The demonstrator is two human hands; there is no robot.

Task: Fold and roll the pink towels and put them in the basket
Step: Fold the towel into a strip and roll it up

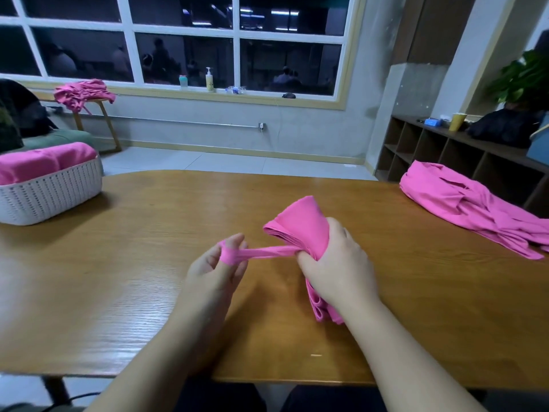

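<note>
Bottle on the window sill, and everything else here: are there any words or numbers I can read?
None can be read.
Pump bottle: its label has marks too small and blurred to read.
Blue box on the shelf: too blurred.
Yellow cup, basket, rolled towel: no writing shows.

Centre: table [118,263], wood-grain top with a smooth, semi-gloss finish that reflects light along its left half. Centre right: rolled towel [300,230], thin, smooth pink cloth, matt; a narrow strip of it [261,252] is drawn taut and ropelike. Right edge: heap of towels [463,203], the same matt pink fabric, creased. Left edge: basket [50,194], white plastic with a perforated, woven-look wall, holding pink cloth [44,162]. Upper left: stool [107,120] of pale wood carrying more pink cloth [83,90]. Upper right: shelving [430,156] of dark matt wood. Top: window [184,28] of glossy glass in white painted frames.
</note>
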